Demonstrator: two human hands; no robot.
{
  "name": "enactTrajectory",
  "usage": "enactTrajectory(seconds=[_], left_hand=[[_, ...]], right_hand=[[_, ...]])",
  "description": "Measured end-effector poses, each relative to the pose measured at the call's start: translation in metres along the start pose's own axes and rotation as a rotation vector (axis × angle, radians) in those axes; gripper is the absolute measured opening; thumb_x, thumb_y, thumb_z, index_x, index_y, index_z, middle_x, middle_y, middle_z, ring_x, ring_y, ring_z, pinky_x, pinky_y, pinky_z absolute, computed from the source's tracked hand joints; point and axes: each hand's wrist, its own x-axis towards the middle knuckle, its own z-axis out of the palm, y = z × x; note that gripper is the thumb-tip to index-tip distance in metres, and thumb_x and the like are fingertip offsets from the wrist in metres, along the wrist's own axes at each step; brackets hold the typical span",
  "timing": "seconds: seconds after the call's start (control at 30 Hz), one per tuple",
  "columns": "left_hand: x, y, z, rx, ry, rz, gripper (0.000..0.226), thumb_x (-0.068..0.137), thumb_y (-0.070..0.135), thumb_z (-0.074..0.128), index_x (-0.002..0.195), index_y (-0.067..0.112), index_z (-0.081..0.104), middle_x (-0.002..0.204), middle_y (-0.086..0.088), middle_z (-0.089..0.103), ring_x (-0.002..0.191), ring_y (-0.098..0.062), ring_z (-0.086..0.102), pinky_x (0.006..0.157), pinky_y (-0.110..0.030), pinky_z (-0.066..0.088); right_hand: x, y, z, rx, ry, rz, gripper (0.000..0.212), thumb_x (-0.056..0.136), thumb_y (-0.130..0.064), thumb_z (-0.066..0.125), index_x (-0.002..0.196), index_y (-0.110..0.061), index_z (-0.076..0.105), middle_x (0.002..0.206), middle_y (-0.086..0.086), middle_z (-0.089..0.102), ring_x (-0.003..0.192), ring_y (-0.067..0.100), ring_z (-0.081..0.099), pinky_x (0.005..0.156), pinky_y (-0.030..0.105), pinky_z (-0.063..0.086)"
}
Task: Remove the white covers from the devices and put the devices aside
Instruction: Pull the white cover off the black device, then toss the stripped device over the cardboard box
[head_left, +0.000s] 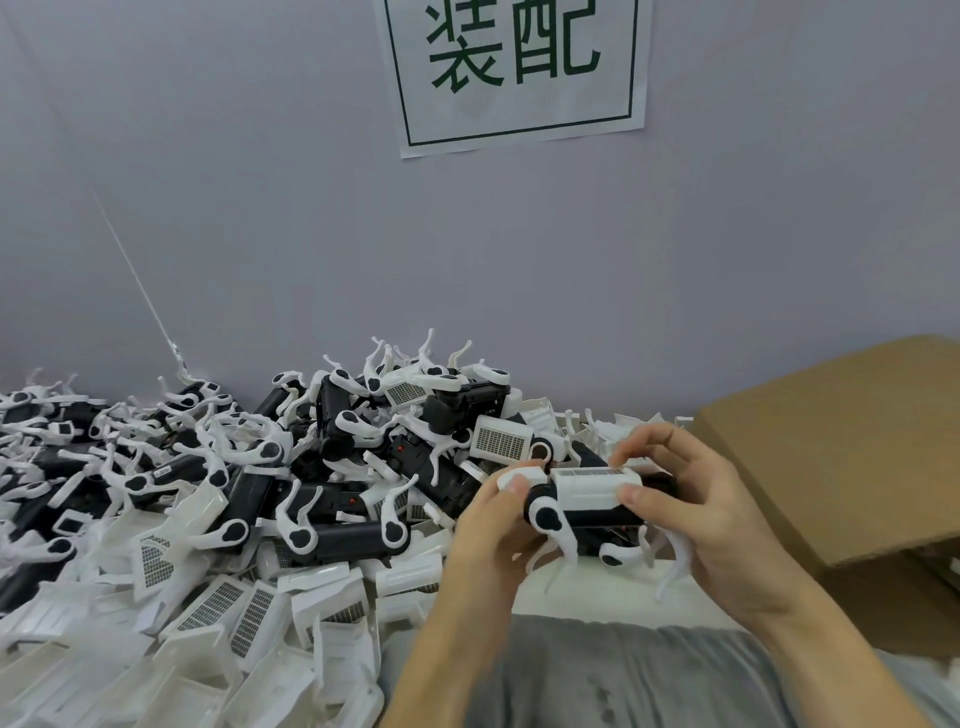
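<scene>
Both my hands hold one black device (597, 522) with white legs, low and right of centre. A white cover (592, 486) with a dark grid on top still sits on its back. My left hand (493, 530) grips the device's left end, thumb on the white head piece. My right hand (696, 509) holds the right end, thumb pressed on the cover's near side and fingertips curled over its far edge.
A big heap of black-and-white devices (332, 452) fills the table at left and centre. Several loose white covers (218, 613) lie in front of it. A brown cardboard box (841, 452) stands at the right. A paper sign (514, 73) hangs on the grey wall.
</scene>
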Motion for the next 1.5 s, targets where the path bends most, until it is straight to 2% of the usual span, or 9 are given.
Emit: enactTrajectory(seconds=[0.1, 0.23, 0.47, 0.6, 0.87, 1.0, 1.1, 1.27, 1.5], left_hand=[[0.001, -0.002, 0.003, 0.008, 0.08, -0.017, 0.039, 0.079, 0.038, 0.07, 0.105, 0.01, 0.072, 0.107, -0.023, 0.072, 0.092, -0.03, 0.069, 0.087, -0.045, 0.053], [0.003, -0.001, 0.001, -0.011, 0.123, -0.013, 0.029, 0.082, 0.038, 0.078, 0.094, 0.012, 0.075, 0.093, -0.016, 0.075, 0.078, -0.029, 0.072, 0.068, -0.035, 0.058], [0.003, -0.001, 0.004, -0.004, 0.193, -0.028, 0.044, 0.071, 0.049, 0.074, 0.104, 0.02, 0.074, 0.099, -0.015, 0.075, 0.082, -0.038, 0.072, 0.082, -0.06, 0.059], [0.0, 0.004, 0.005, -0.037, 0.163, -0.094, 0.044, 0.074, 0.054, 0.068, 0.096, 0.016, 0.074, 0.097, -0.02, 0.075, 0.074, -0.039, 0.074, 0.059, -0.037, 0.06], [0.0, 0.003, 0.006, -0.202, 0.058, -0.065, 0.042, 0.079, 0.025, 0.076, 0.115, 0.002, 0.072, 0.103, -0.023, 0.074, 0.077, -0.033, 0.074, 0.07, -0.035, 0.062], [-0.002, 0.0, 0.008, -0.043, 0.017, -0.032, 0.042, 0.08, 0.035, 0.066, 0.115, 0.013, 0.074, 0.11, -0.008, 0.076, 0.093, -0.026, 0.074, 0.074, -0.032, 0.061], [-0.001, -0.009, 0.006, 0.387, 0.013, -0.019, 0.018, 0.094, 0.027, 0.064, 0.109, 0.025, 0.074, 0.103, 0.009, 0.077, 0.098, -0.013, 0.071, 0.075, -0.025, 0.057], [0.0, -0.04, 0.01, 1.119, -0.208, -0.077, 0.021, 0.092, 0.026, 0.068, 0.075, 0.038, 0.067, 0.073, 0.017, 0.069, 0.066, 0.001, 0.059, 0.074, -0.021, 0.05], [0.002, -0.046, 0.012, 1.085, -0.165, -0.11, 0.022, 0.089, 0.018, 0.072, 0.072, 0.032, 0.071, 0.064, 0.011, 0.067, 0.054, 0.0, 0.054, 0.066, -0.017, 0.048]], right_hand=[[0.0, -0.002, 0.001, -0.077, -0.05, -0.043, 0.021, 0.072, -0.01, 0.069, 0.092, -0.017, 0.065, 0.094, 0.003, 0.067, 0.081, 0.016, 0.064, 0.066, 0.02, 0.052], [0.002, -0.002, 0.001, -0.142, -0.049, -0.017, 0.017, 0.077, -0.019, 0.07, 0.094, -0.021, 0.067, 0.1, 0.002, 0.068, 0.089, 0.019, 0.065, 0.077, 0.024, 0.051], [0.005, -0.006, 0.007, -0.53, 0.001, -0.003, 0.017, 0.096, -0.018, 0.063, 0.096, -0.033, 0.071, 0.096, -0.015, 0.071, 0.095, 0.004, 0.065, 0.078, 0.014, 0.05], [0.001, -0.012, 0.003, -0.609, -0.179, 0.079, 0.031, 0.087, -0.015, 0.075, 0.109, -0.036, 0.067, 0.103, -0.022, 0.068, 0.1, -0.003, 0.062, 0.08, 0.006, 0.044], [-0.005, -0.004, -0.016, -0.597, -0.267, 0.34, 0.012, 0.091, -0.022, 0.073, 0.103, -0.02, 0.074, 0.102, -0.003, 0.076, 0.098, 0.014, 0.072, 0.092, 0.04, 0.056], [-0.011, 0.005, -0.024, -0.263, -0.124, 0.409, 0.021, 0.09, -0.028, 0.074, 0.104, -0.014, 0.077, 0.101, 0.012, 0.076, 0.089, 0.029, 0.073, 0.076, 0.036, 0.059], [-0.012, 0.004, -0.027, -0.12, 0.077, 0.438, 0.036, 0.081, -0.04, 0.073, 0.092, -0.006, 0.078, 0.095, 0.019, 0.075, 0.078, 0.03, 0.072, 0.068, 0.03, 0.057], [-0.004, -0.001, -0.032, 0.12, 0.368, 0.424, 0.03, 0.096, -0.026, 0.064, 0.093, 0.004, 0.071, 0.085, 0.022, 0.071, 0.066, 0.027, 0.068, 0.057, 0.03, 0.057], [0.01, -0.028, -0.06, 0.296, 0.648, 0.315, 0.026, 0.098, -0.015, 0.057, 0.08, -0.005, 0.074, 0.088, 0.017, 0.074, 0.061, 0.024, 0.068, 0.047, 0.025, 0.051]])
